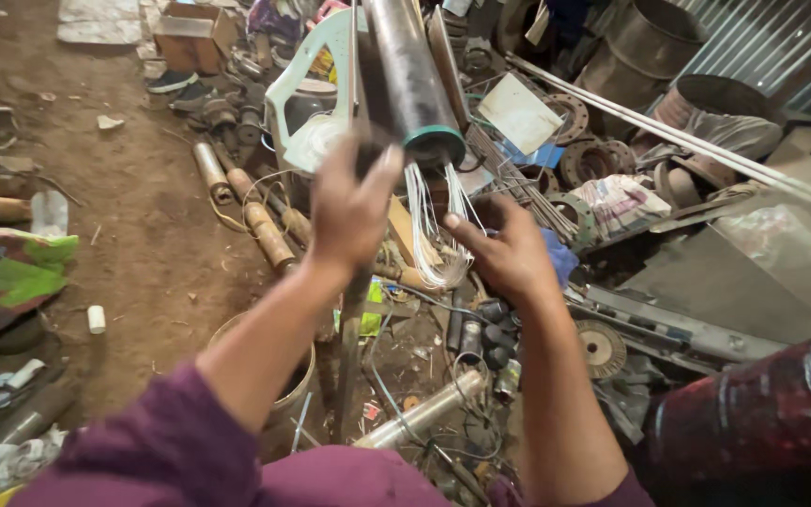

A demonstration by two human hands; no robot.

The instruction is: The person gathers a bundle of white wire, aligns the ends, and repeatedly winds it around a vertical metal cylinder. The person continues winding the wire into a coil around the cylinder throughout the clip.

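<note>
My left hand (351, 208) gripped the lower end of the dark tube (407, 75), held up over the scrap pile – looked heavy, stiff, slick. My right hand (509, 253) pinched the white wires (432, 235) hanging from its green-capped end – thin, springy, probably kink-prone. Best hold: tube body.

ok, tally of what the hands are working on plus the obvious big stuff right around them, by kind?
Hands: 2, left hand and right hand
Dark cylinder with green end ring: 1
Bundle of white wires hanging from its end: 1
Pale green plastic chair: 1
Cardboard box: 1
Grinding disc: 1
Total: 7
</note>
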